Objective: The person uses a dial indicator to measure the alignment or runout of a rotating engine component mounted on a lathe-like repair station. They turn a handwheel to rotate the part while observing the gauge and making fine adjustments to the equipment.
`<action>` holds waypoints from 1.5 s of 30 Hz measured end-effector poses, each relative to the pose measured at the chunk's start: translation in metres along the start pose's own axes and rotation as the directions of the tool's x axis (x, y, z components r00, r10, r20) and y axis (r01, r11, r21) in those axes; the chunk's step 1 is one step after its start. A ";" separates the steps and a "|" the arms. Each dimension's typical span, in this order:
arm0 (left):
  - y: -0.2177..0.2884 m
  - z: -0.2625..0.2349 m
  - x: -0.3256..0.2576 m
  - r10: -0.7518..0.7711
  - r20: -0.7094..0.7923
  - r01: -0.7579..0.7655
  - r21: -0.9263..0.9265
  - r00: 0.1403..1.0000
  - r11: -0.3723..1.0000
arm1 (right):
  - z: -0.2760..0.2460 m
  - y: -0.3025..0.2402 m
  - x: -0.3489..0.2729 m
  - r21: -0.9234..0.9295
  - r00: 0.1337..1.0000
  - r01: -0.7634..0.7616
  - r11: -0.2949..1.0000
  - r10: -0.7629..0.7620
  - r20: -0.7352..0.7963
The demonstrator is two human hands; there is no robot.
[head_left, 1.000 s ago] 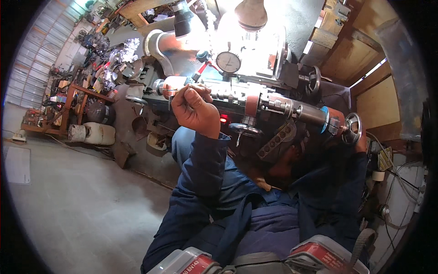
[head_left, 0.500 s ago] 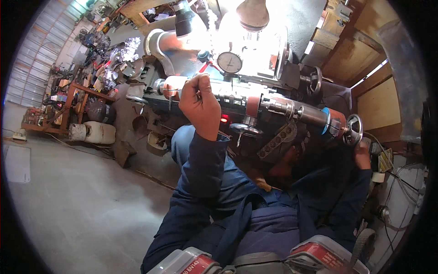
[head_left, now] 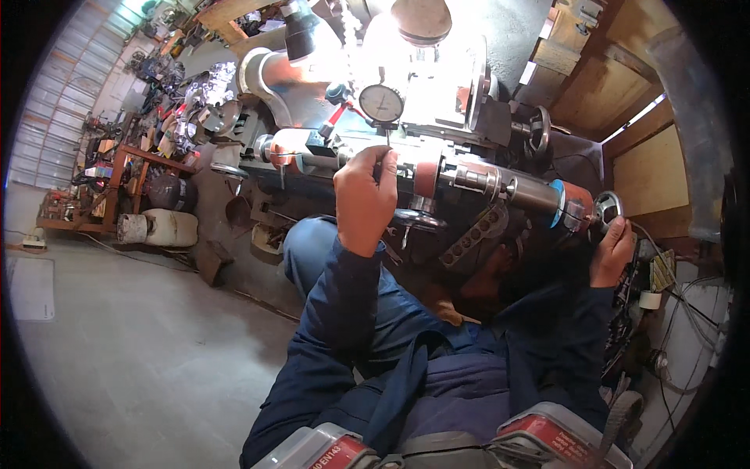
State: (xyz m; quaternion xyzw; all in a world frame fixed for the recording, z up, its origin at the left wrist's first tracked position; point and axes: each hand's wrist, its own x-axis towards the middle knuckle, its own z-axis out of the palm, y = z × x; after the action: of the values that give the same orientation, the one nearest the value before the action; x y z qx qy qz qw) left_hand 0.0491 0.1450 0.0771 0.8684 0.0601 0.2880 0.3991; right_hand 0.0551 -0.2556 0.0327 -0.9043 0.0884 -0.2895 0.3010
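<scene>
Along one machine (head_left: 533,198): two hands (head_left: 365,202) (head_left: 612,252), one dial gauge (head_left: 381,103), four handwheels (head_left: 418,220).

There are two grips (head_left: 366,206), four handwheels (head_left: 608,195), one dial gauge (head_left: 381,103) and one round-holed strip (head_left: 472,236).

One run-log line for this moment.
left hand: near dial gauge, grip unclear | right hand: at handwheel, lower edge

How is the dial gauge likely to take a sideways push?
The dial gauge is probably fragile, given its round, finely marked face. A push would likely shift its reading, as its slim stem points down close by the left hand. It seems unlikely to roll, being held up rather than lying loose.
</scene>
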 end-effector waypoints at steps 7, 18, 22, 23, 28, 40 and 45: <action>0.001 0.005 -0.001 -0.070 0.105 0.071 0.000 0.992 0.998 | 0.019 0.029 -0.024 0.123 0.994 0.034 0.992 -0.021 -0.104; 0.011 0.008 -0.005 0.016 0.121 -0.041 0.207 0.992 0.977 | 0.032 0.030 -0.033 0.259 0.981 0.031 0.965 0.021 -0.194; 0.016 0.008 -0.002 -0.036 0.166 -0.003 0.226 0.986 0.974 | 0.035 0.040 -0.035 0.196 0.973 0.038 0.980 0.009 -0.230; 0.015 0.007 -0.001 -0.002 0.184 -0.036 0.203 0.983 0.978 | 0.036 0.037 -0.035 0.249 0.974 0.016 0.968 0.042 -0.224; 0.005 -0.002 0.004 0.054 0.268 -0.098 0.152 0.962 0.983 | 0.038 0.042 -0.035 0.227 0.965 0.025 0.974 0.036 -0.261; -0.013 -0.013 0.021 0.223 0.429 -0.268 0.046 0.875 0.962 | 0.020 0.065 -0.034 0.300 0.996 -0.001 0.954 0.027 -0.083; -0.013 -0.012 0.021 0.224 0.447 -0.274 0.050 0.866 0.960 | -0.008 0.015 -0.012 -0.074 0.970 0.206 0.976 -0.213 -0.115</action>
State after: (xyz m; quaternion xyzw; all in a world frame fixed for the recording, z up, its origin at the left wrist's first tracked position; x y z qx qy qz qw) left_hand 0.0614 0.1683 0.0831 0.9321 -0.1276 0.1310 0.3127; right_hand 0.0412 -0.2674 0.0239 -0.8979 0.0195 -0.3718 0.2348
